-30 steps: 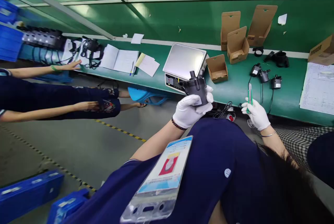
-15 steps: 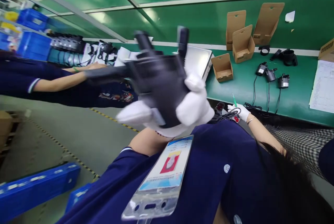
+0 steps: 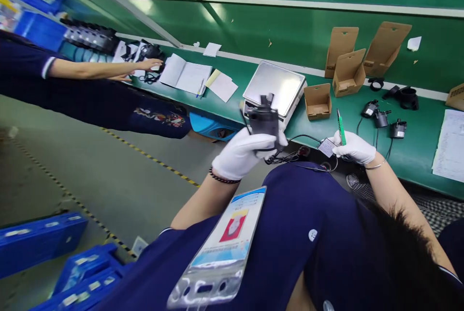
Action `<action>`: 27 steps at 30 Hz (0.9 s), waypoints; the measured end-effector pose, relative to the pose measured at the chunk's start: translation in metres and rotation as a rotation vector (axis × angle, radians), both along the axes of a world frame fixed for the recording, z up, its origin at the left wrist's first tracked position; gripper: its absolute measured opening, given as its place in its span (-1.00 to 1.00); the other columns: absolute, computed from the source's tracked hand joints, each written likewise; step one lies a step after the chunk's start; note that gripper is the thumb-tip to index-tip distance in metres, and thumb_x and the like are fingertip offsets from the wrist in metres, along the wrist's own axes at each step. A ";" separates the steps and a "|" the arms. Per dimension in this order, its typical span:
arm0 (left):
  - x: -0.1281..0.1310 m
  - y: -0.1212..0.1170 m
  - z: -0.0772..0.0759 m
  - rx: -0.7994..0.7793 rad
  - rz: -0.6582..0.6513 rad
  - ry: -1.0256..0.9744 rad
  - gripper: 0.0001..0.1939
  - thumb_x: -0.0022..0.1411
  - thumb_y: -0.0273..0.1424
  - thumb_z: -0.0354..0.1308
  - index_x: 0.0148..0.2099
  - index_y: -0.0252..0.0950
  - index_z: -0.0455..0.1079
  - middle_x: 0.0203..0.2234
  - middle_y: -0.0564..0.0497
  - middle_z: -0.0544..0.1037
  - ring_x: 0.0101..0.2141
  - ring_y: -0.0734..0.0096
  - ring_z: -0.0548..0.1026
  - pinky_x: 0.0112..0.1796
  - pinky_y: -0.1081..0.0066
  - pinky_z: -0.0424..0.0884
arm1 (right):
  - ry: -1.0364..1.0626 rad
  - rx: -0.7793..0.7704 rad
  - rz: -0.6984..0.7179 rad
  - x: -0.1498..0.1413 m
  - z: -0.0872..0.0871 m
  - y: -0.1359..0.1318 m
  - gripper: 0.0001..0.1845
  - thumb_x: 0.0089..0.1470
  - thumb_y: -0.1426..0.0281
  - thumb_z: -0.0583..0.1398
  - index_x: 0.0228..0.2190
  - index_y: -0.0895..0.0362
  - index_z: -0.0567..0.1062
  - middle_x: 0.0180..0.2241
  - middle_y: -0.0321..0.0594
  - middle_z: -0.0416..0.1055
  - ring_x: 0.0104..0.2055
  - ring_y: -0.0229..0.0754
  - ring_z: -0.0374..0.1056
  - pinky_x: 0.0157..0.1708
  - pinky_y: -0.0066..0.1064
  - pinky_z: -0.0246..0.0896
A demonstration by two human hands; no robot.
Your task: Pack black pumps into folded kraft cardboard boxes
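Observation:
My left hand [image 3: 242, 152], in a white glove, is closed around a black pump-like part [image 3: 264, 117] held just in front of the silver scale [image 3: 273, 84]. Its black cable [image 3: 290, 152] loops down to a small grey tag [image 3: 327, 147]. My right hand [image 3: 354, 147], also gloved, pinches a green pen [image 3: 340, 126] upright and touches the grey tag at the green bench's front edge.
Open brown cartons [image 3: 348, 71] and three more black parts [image 3: 383, 119] lie on the green bench [image 3: 416, 141]. Papers [image 3: 449, 144] sit at the right, an open notebook [image 3: 186, 75] at the left. A co-worker's arm [image 3: 105, 68] reaches onto the bench. Blue crates [image 3: 54, 253] stand on the floor.
My left hand has lowered the black part from close to the camera back down toward the scale. My right hand now has the grey tag at its fingers. The view shifted slightly.

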State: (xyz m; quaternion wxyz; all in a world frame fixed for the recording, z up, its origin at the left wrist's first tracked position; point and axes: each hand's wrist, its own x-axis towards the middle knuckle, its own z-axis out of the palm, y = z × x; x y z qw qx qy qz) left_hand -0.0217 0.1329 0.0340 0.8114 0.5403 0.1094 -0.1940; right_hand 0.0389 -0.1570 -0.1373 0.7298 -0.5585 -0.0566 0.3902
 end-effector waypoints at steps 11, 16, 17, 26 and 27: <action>0.020 -0.020 -0.084 -0.075 -0.261 0.150 -0.72 -0.03 -0.34 0.43 -0.31 -0.42 0.51 -0.49 0.00 0.47 -0.61 0.68 0.17 -0.57 0.51 0.04 | 0.055 -0.074 0.130 0.020 0.063 0.012 -0.53 -0.31 0.37 0.47 -0.53 0.11 0.26 -0.31 -0.20 0.54 -0.57 -0.31 0.36 -0.57 -0.44 0.24; 0.027 -0.018 -0.087 -0.078 -0.318 0.124 -0.70 -0.05 -0.33 0.44 -0.31 -0.41 0.49 -0.49 0.03 0.46 -0.61 0.67 0.18 -0.56 0.50 0.02 | 0.089 -0.053 0.128 0.023 0.058 0.019 -0.57 -0.28 0.43 0.46 -0.50 0.12 0.29 -0.43 -0.28 0.51 -0.59 -0.29 0.37 -0.56 -0.43 0.24; 0.029 -0.018 -0.088 -0.080 -0.322 0.126 -0.70 -0.06 -0.33 0.43 -0.31 -0.41 0.49 -0.49 0.04 0.46 -0.61 0.67 0.18 -0.56 0.50 0.01 | 0.094 -0.049 0.129 0.023 0.057 0.020 -0.57 -0.28 0.43 0.46 -0.50 0.12 0.30 -0.44 -0.28 0.51 -0.58 -0.28 0.38 -0.55 -0.43 0.24; 0.037 -0.013 -0.093 -0.084 -0.370 0.142 -0.71 -0.07 -0.32 0.44 -0.35 -0.39 0.48 -0.49 0.04 0.45 -0.59 0.64 0.16 -0.55 0.49 0.05 | 0.076 -0.040 0.098 0.024 0.057 0.029 -0.60 -0.24 0.44 0.43 -0.52 0.11 0.29 -0.55 -0.33 0.45 -0.57 -0.26 0.37 -0.56 -0.45 0.19; 0.038 -0.012 -0.093 -0.081 -0.373 0.149 -0.71 -0.07 -0.32 0.44 -0.35 -0.40 0.48 -0.48 0.03 0.45 -0.59 0.65 0.16 -0.55 0.49 0.05 | 0.081 -0.047 0.091 0.024 0.058 0.029 -0.60 -0.25 0.44 0.43 -0.52 0.11 0.28 -0.53 -0.32 0.45 -0.57 -0.26 0.37 -0.56 -0.45 0.19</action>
